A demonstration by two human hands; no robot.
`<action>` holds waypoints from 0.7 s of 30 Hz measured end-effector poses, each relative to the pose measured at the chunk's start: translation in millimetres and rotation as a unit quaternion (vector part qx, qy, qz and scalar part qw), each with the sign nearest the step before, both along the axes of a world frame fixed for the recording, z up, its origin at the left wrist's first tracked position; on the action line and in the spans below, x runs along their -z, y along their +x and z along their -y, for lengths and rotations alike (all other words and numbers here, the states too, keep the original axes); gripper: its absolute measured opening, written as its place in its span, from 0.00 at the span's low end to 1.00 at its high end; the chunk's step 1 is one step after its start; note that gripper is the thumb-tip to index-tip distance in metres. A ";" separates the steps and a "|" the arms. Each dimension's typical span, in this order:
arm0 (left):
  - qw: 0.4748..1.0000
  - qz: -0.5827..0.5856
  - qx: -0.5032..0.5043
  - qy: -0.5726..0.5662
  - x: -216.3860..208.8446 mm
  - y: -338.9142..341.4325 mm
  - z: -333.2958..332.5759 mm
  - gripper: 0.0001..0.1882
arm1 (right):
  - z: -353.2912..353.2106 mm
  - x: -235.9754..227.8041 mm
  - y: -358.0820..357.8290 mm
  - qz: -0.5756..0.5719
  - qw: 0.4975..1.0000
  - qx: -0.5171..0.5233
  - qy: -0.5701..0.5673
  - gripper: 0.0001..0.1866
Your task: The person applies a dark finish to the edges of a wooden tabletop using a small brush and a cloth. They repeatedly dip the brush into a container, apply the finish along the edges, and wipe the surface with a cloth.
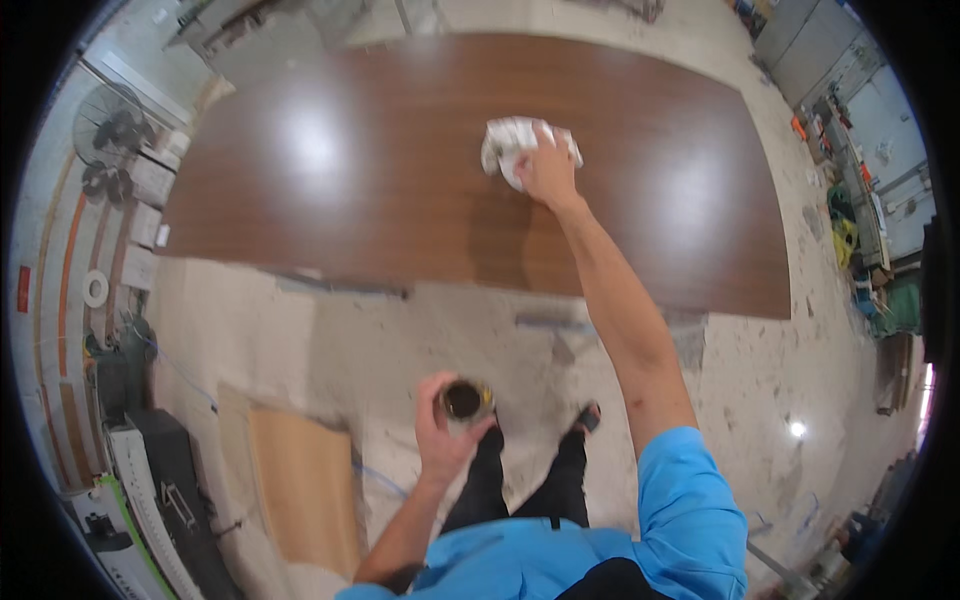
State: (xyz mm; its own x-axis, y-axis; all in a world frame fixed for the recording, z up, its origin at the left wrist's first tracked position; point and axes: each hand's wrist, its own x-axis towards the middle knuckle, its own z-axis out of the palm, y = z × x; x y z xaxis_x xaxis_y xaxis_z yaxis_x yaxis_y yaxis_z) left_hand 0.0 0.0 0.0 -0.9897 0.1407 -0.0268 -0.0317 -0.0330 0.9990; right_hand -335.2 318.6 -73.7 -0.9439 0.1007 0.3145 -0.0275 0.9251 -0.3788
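Observation:
A wide brown wood-grain table top (pixel 400 190) with a glossy surface spreads across the upper middle. My right hand (pixel 550 172) reaches out over it, its fingers pressing a crumpled white cloth (pixel 512 133) against the surface, right of the middle. Below the table's near edge, my left hand (pixel 440 435) is wrapped round a small open container (pixel 464 399). Dark contents show inside its round mouth. The container is held apart from the table, above the floor. Part of my left fingers is hidden behind it.
A sheet of tan board (pixel 305 480) lies on the floor at lower left, beside a long black case (pixel 180 500). At far left stand a fan (pixel 112 125) and a white tape roll (pixel 95 289). Cluttered shelving (pixel 850 190) lines the right side.

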 end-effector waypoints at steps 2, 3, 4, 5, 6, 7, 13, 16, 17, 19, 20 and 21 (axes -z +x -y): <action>0.999 -0.006 -0.031 0.025 4.1 -12.0 7.3 0.44 | -0.3 -15.8 -20.5 0.088 0.995 -0.002 0.046 0.06; 0.999 0.015 -0.011 0.032 -4.0 -5.6 25.6 0.44 | -4.6 -12.2 11.6 0.210 0.976 0.025 0.050 0.06; 0.998 0.038 0.010 0.053 -10.2 -5.4 44.8 0.44 | 0.3 -11.1 35.2 0.212 0.976 0.035 0.022 0.06; 0.999 0.043 0.014 0.018 -12.9 -12.4 61.8 0.43 | 10.1 -11.9 55.6 0.221 0.974 0.047 -0.004 0.06; 0.999 0.050 0.021 -0.003 -13.8 -22.4 74.7 0.43 | 19.9 -15.9 73.4 0.248 0.966 0.068 -0.025 0.07; 0.998 0.052 0.030 -0.008 -15.6 -30.0 83.8 0.43 | 34.0 -20.2 82.6 0.222 0.972 0.056 -0.048 0.07; 0.998 0.036 0.045 0.001 -33.5 -49.5 26.3 0.44 | -50.8 -61.5 301.1 0.005 0.922 0.012 -0.386 0.10; 0.996 0.052 0.064 -0.028 -42.9 -50.4 -17.7 0.42 | -125.6 -58.7 443.0 -0.004 0.814 0.315 -0.488 0.09; 0.995 0.043 0.084 -0.030 -45.5 -52.1 -34.2 0.42 | -156.2 -54.8 485.9 -0.007 0.816 0.430 -0.387 0.07; 0.994 0.045 0.099 -0.027 -52.6 -51.9 -69.1 0.42 | -210.6 -44.2 558.5 -0.081 0.768 0.568 -0.284 0.08; 0.992 0.043 0.113 -0.027 -57.7 -48.9 -85.3 0.42 | -239.1 -35.1 579.2 -0.114 0.685 0.655 -0.298 0.10; 0.991 0.042 0.123 -0.021 -63.0 -46.2 -100.5 0.42 | -264.5 -26.6 595.4 -0.133 0.721 0.634 -0.244 0.10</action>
